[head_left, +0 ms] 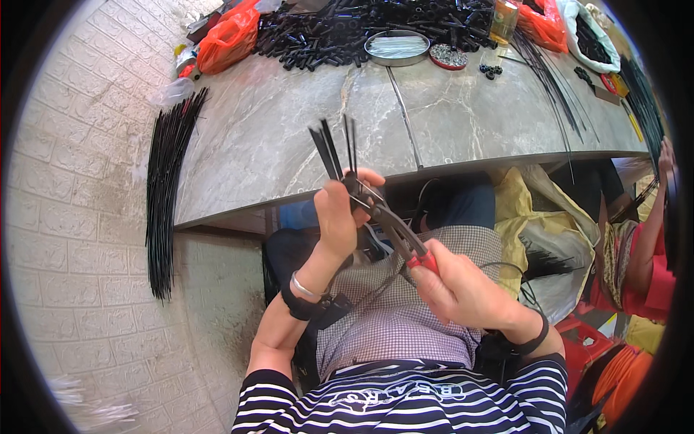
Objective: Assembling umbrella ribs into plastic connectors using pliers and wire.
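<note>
My left hand (337,217) is closed around a small bunch of thin black rods (331,148) that stick up and fan out above the fingers. A dark piece at their base is mostly covered by the fingers. My right hand (466,286) grips a pair of pliers (396,230) by its red handles. The dark jaws reach up to the left hand's fingers and meet the base of the rods there. Exactly what the jaws bite on is too small to tell. Both hands are raised over my lap, in front of the table's near edge.
On the grey marbled table (289,137) lies a heap of short black tubes (325,32). Nearby are a round tin of pale sticks (396,48) and a red dish of small metal bits (448,57). Long black rods (168,195) overhang the left edge. A co-worker's arm (648,224) shows at right.
</note>
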### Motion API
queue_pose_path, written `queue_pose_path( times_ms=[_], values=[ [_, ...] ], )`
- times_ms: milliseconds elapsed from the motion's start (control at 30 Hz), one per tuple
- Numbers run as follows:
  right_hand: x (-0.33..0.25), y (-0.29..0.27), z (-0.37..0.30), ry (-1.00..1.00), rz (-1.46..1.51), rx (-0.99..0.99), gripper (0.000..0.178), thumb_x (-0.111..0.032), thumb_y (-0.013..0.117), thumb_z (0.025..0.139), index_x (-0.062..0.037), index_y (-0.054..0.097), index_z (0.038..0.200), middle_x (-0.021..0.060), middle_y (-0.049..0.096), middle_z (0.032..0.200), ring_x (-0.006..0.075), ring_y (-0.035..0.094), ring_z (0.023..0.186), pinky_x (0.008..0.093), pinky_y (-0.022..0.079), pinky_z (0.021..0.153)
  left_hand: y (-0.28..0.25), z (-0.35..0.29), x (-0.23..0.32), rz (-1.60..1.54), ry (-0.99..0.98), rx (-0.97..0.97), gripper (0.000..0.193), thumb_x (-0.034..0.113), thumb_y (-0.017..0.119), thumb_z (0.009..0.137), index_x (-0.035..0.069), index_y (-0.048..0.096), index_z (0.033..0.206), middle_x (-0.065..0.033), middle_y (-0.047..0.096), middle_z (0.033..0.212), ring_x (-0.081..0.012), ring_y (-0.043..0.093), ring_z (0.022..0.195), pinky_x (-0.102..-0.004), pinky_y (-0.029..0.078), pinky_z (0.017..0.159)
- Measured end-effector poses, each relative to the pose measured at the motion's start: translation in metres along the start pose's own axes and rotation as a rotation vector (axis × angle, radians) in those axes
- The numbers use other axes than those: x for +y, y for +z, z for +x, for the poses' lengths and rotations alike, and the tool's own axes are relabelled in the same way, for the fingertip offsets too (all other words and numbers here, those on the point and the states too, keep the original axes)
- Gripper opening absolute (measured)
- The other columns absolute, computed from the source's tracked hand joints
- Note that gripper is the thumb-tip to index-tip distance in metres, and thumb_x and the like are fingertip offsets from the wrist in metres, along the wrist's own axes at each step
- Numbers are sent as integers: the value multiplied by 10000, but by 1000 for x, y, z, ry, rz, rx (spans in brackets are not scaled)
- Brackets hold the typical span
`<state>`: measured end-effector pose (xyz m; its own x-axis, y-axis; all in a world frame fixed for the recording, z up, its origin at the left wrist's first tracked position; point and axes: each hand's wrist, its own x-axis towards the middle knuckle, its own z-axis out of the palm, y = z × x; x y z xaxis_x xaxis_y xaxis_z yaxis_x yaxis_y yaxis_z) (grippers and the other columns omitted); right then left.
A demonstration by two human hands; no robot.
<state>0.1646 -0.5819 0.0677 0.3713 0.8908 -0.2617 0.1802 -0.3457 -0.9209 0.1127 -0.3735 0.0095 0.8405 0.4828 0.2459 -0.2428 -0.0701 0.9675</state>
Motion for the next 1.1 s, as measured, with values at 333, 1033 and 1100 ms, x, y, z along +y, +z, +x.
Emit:
queue_pose_path(
  times_ms=[333, 1033, 1100],
  values=[
    [47, -65, 65, -86, -874, 760, 267, -152, 606, 859, -2, 543, 1070, 195, 587, 986, 367, 580, 938, 444, 489, 790, -27, 14, 1, -402, 2, -158, 813, 686, 191, 933, -44, 528, 1052, 45, 293, 493, -86, 307, 415, -241, 287, 420],
    [64, 43, 52, -304, 197, -71, 266, -250, 487, 977, 1, 574, 991, 92, 667, 887, 204, 629, 834, 338, 483, 787, 24, -13, 45, -231, 164, -398, 672, 391, 632, 911, 26, 321, 1382, -130, 595, 966, -188, 615, 765, -312, 519, 726],
    [64, 39, 56, -307, 206, -64, 258, -246, 483, 978, 0, 560, 974, 90, 668, 883, 201, 631, 838, 333, 484, 793, 19, -7, 47, -199, 204, -327, 666, 213, 626, 899, 61, 242, 1423, -170, 586, 1066, -226, 636, 853, -342, 531, 779]
  ],
)
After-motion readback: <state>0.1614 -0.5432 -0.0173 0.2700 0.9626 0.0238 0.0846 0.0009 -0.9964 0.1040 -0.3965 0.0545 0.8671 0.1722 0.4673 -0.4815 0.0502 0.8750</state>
